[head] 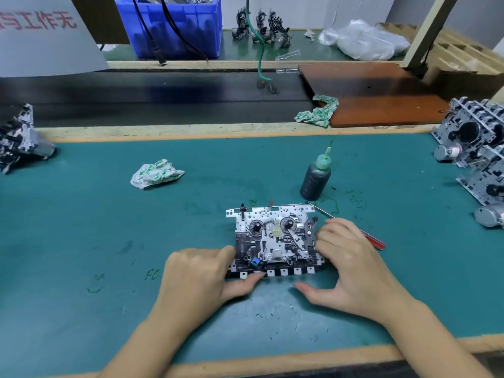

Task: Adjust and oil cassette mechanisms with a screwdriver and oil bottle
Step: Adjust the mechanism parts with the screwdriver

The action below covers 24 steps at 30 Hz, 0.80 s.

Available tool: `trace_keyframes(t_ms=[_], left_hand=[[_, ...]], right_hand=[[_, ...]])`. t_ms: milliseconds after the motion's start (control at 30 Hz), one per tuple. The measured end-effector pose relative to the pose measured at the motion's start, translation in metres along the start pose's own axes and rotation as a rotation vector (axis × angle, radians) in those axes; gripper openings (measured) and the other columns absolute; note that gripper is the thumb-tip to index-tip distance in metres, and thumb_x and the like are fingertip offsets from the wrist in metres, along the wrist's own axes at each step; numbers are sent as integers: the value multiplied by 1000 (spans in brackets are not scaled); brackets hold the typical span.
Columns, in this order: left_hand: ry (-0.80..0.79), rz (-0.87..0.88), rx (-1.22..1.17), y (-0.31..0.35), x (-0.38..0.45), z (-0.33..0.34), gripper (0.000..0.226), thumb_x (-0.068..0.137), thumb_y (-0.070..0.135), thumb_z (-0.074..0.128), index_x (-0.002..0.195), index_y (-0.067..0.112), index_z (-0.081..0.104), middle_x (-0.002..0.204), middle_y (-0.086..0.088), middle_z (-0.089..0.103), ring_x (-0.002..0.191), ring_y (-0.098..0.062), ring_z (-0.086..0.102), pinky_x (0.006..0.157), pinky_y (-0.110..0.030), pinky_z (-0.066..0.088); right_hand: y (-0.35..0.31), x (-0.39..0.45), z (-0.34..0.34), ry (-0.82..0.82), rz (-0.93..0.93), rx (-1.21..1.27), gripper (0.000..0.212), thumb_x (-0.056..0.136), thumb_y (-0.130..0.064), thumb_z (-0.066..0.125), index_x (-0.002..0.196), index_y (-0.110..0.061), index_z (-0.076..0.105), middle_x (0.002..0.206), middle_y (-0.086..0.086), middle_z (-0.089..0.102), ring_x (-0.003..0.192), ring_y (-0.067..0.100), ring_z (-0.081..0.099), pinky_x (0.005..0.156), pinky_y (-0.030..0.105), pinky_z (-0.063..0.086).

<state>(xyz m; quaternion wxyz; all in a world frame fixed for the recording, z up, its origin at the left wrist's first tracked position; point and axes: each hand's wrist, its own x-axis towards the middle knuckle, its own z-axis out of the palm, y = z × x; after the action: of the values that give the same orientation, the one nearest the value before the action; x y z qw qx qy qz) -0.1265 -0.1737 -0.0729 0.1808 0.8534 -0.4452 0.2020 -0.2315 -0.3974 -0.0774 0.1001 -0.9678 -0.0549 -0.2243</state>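
A metal cassette mechanism [274,237] lies flat on the green mat [109,227] in front of me. My left hand [201,274] grips its left front corner, thumb along the front edge. My right hand [351,263] presses its fingers against the mechanism's right side, thumb spread out on the mat. A red-handled screwdriver [372,240] lies on the mat just behind my right hand, partly hidden by it, its tip near the mechanism's back right corner. The dark oil bottle [316,178] with a green needle cap stands upright behind the mechanism.
A crumpled cloth [155,173] lies at the mat's left middle. Several more mechanisms [474,148] are piled at the right edge, and another mechanism [19,137] sits at the left edge. A black conveyor belt [163,96], another cloth [319,111] and a brown board [376,94] lie beyond.
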Motion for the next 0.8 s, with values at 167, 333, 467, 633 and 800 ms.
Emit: trace_keyframes(t_ms=[167,333,467,633,800], left_hand=[[-50,5,-78,0,0,-2,58,73,69,47,51,17,38,36,3,37,29,-21,40,35,-18,25],[-36,-124,-62,9,3,-1,66,61,79,51,47,18,33,33,1,35,28,-20,40,35,-20,25],[8,-153,-14,8,0,1,65,65,73,52,41,13,39,31,-1,32,27,-20,38,36,-19,22],[-84,-85,-138,-1,1,0,73,56,84,47,44,13,37,32,3,36,28,-19,40,33,-22,32],[-128,-58,-189,0,-1,0,72,57,83,51,45,14,39,32,4,36,28,-18,39,31,-21,33]], right_hand=[[1,2,2,51,-1,-39,50,75,-55,61,57,-10,50,61,-2,48,67,22,51,88,35,42],[-3,2,3,82,11,-94,51,76,-57,57,56,-10,52,60,-2,53,68,21,53,86,35,41],[-4,1,3,43,-21,-43,55,72,-62,60,56,-11,51,60,-3,49,68,20,51,93,34,39],[-10,4,5,123,54,-72,48,72,-56,59,53,-14,45,55,-3,45,64,22,50,85,35,40],[-11,3,6,124,66,-99,55,67,-68,57,55,-17,41,56,-4,44,63,21,49,91,37,39]])
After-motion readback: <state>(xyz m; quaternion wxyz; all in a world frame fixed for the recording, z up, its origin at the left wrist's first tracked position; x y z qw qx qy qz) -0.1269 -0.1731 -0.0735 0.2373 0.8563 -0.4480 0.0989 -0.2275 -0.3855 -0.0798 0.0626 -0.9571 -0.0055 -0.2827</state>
